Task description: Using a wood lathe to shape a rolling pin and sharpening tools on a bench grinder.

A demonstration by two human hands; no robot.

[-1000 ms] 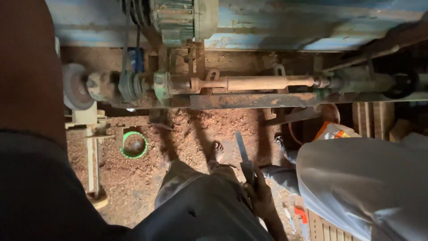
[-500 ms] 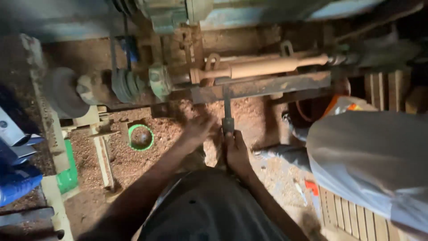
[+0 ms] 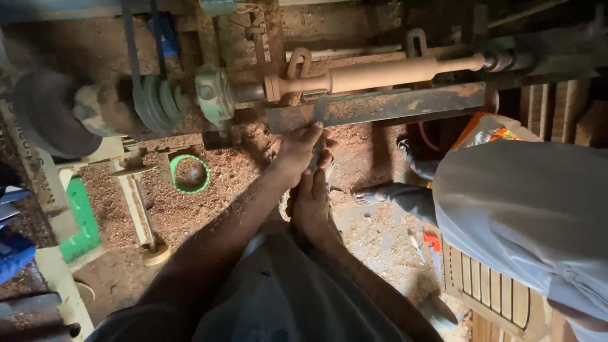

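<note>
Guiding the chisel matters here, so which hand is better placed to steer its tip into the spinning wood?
Probably the left hand: it sits forward on the chisel beside the tool rest. The right hand grips farther back.

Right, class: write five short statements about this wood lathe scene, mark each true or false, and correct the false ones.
1. Both hands, left hand and right hand, grip one flat metal chisel. True.
2. The chisel blade lies across the long rusty metal tool rest. True.
3. The pale turned wooden spindle lies loose on the floor. False: it sits mounted on the lathe.
4. The green plastic ring hangs on the spindle. False: it lies on the sawdust.
5. A person in grey clothing is at the right. True.
</note>
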